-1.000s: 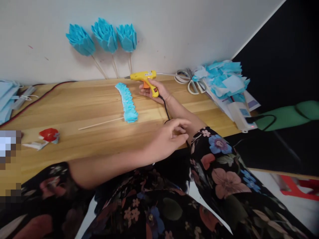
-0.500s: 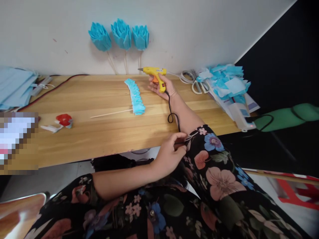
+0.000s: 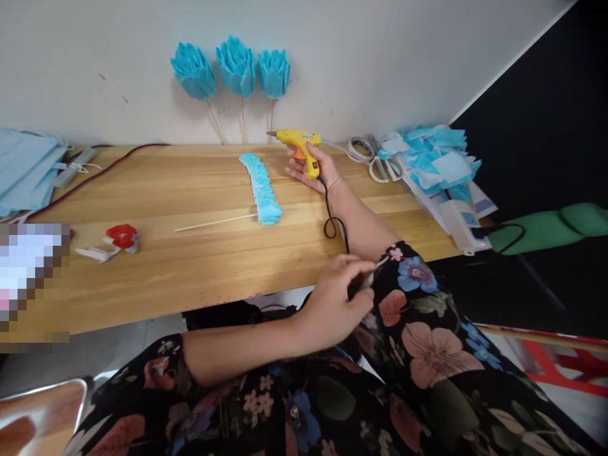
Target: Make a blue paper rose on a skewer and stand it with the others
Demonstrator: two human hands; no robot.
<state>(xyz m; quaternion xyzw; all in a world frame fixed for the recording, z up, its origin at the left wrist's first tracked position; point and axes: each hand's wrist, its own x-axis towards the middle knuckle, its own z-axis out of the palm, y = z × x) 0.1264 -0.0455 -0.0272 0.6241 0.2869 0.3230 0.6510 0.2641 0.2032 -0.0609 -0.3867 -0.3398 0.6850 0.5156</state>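
Observation:
A yellow hot glue gun point(image 3: 298, 138) with an orange trigger rests in my right hand point(image 3: 316, 166), its metal nozzle pointing left. Its black cord point(image 3: 329, 227) loops down along my right forearm. My left hand point(image 3: 339, 301) reaches across to my right arm, fingers closed on the floral sleeve point(image 3: 396, 278) near the elbow; the fingertips are partly hidden. Left of the glue gun, a pleated blue strip point(image 3: 259, 183) lies on the table. A thin wooden stick point(image 3: 213, 222) meets the strip's lower end.
Three blue flowers on sticks point(image 3: 236, 66) lean against the wall. At right are scissors point(image 3: 384, 168), blue scraps point(image 3: 439, 158) and a white power strip point(image 3: 464, 225). Blue face masks point(image 3: 28, 168) and a red-and-white crumpled piece point(image 3: 122, 237) lie on the wooden table point(image 3: 190, 266).
My left hand has moved slightly right and up along the right sleeve. My right hand keeps the glue gun in nearly the same place; the whole view has shifted a little.

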